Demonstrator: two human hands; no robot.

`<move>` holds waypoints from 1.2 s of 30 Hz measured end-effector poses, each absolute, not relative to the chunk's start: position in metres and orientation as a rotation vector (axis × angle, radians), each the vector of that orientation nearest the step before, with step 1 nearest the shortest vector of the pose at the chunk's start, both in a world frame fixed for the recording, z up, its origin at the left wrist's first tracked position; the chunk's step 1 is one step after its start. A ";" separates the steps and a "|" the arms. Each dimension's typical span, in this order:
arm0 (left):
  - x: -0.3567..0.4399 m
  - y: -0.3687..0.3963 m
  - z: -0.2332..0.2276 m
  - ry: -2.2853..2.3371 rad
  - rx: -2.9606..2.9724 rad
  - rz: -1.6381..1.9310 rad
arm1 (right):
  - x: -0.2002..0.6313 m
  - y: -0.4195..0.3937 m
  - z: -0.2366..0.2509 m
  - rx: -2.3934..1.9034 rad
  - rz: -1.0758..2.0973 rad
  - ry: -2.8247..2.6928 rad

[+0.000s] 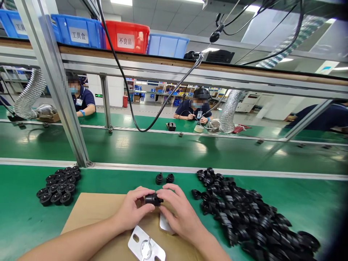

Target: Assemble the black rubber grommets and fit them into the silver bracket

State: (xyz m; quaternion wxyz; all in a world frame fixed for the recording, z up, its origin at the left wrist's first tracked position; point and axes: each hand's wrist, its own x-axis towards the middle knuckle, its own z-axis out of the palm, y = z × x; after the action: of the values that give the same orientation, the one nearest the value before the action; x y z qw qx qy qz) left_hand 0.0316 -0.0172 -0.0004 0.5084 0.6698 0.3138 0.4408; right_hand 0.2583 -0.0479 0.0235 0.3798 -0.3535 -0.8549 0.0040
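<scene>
Between my two hands, above a brown cardboard sheet [89,214], is a black cylindrical plastic part [152,199]. My left hand [134,206] grips its left end between thumb and fingers. On the other end, around a narrower tip, close the thumb and fingers of my right hand [176,204]. Below lies a silver metal plate [138,239] with slots and a round centre. A second silver metal piece [165,223] is partly hidden under my right hand. Just beyond my fingers stand two small black parts [159,178].
A large heap of black parts [244,210] spreads on the right of the green table [16,217]. Round black parts [57,186] stand in rows at left. A metal post [73,127] and a hanging black cable [127,98] are ahead. Co-workers sit across the belt.
</scene>
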 end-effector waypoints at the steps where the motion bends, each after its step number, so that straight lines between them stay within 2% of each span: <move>1: 0.032 -0.017 -0.001 0.759 1.611 1.058 | 0.259 -0.047 0.024 -0.881 -0.040 -2.203; 4: 0.032 -0.016 -0.004 0.753 1.594 1.048 | 0.261 -0.048 0.029 -0.837 -0.120 -2.264; 23: 0.032 -0.017 -0.005 0.738 1.678 1.018 | 0.261 -0.053 0.030 -0.989 -0.003 -2.149; 29: 0.032 -0.018 -0.004 0.744 1.644 1.028 | 0.262 -0.054 0.035 -0.896 0.001 -2.297; 36: 0.032 -0.017 -0.005 0.752 1.703 1.021 | 0.258 -0.055 0.028 -1.115 0.121 -2.213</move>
State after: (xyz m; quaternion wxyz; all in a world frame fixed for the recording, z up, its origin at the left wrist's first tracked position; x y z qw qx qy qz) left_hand 0.0317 -0.0170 -0.0048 0.4875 0.7004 0.3091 0.4198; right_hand 0.2576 -0.0554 0.0275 0.3241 -0.4253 -0.8438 0.0462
